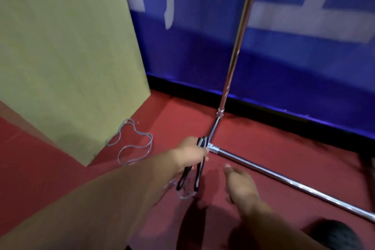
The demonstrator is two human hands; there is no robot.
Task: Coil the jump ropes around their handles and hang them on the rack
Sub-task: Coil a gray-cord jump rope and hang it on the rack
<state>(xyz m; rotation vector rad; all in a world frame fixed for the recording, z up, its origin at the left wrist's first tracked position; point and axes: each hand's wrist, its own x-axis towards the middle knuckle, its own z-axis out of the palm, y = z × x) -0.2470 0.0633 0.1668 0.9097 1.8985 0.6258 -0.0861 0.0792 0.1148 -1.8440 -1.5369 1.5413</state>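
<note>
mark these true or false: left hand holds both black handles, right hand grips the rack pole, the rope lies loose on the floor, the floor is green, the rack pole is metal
1. The left hand holds both black handles: true.
2. The right hand grips the rack pole: false, it hovers open below the rack's base bar, holding nothing.
3. The rope lies loose on the floor: true, uncoiled beside the yellow board.
4. The floor is green: false, it is red.
5. The rack pole is metal: true, shiny chrome.
</note>
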